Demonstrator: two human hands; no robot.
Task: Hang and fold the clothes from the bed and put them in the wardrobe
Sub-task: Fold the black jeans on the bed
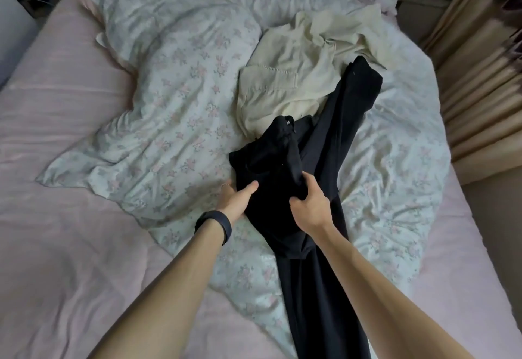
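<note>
My left hand (236,197) and right hand (309,203) grip the black trousers (310,161) — fingers clamped on fabric; cream garment (296,76) at 12 o'clock.

— How is the light?
— Dim, flat and rather cool. There are no hard shadows, only soft grey ones in the folds of the duvet (175,81), and no glare.
— Where does it come from?
— No source shows; perhaps from above, since the shadows are so faint.
— And the sharpness?
— Soft all over, slightly smeared. The black garment (319,146) reads as one dark mass with hardly any folds visible. The wide lens bows the bed (56,104) and the curtain (480,98) at the edges, and the top corners sink into murk.
</note>
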